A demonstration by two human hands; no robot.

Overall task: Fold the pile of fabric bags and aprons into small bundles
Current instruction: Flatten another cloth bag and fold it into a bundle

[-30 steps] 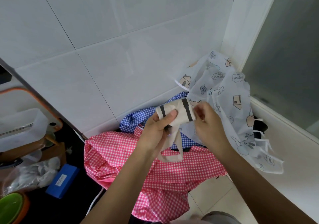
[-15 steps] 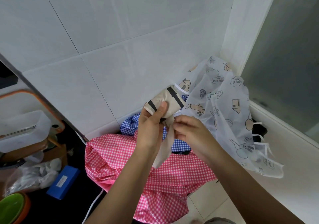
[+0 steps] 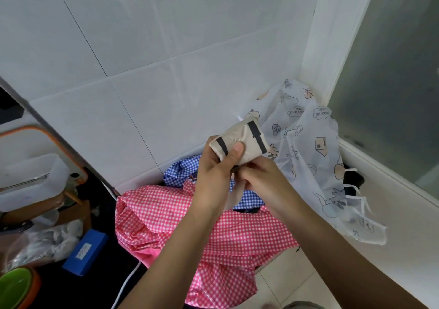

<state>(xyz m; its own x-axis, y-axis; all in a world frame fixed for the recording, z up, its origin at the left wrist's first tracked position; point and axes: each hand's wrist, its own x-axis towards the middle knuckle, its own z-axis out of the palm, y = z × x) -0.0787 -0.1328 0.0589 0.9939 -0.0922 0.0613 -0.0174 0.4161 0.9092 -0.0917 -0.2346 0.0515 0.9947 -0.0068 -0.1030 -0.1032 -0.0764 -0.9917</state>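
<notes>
At the frame's centre, the left hand (image 3: pixel 213 173) is gripping the folded beige bundle (image 3: pixel 240 139), with its thumb pressing across the front. Just below, the right hand (image 3: pixel 259 180) is pinching the bundle's hanging strap (image 3: pixel 234 197). Beneath them, pink checked fabric (image 3: pixel 213 232), blue checked fabric (image 3: pixel 183 168) and a printed white apron (image 3: pixel 308 154) are lying piled.

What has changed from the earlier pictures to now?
The left hand lifted the beige bundle higher, keeping its grip. The right hand let go of the bundle's end, moved below it and now holds the hanging strap. The pink checked apron and the white printed apron lie as before.
</notes>
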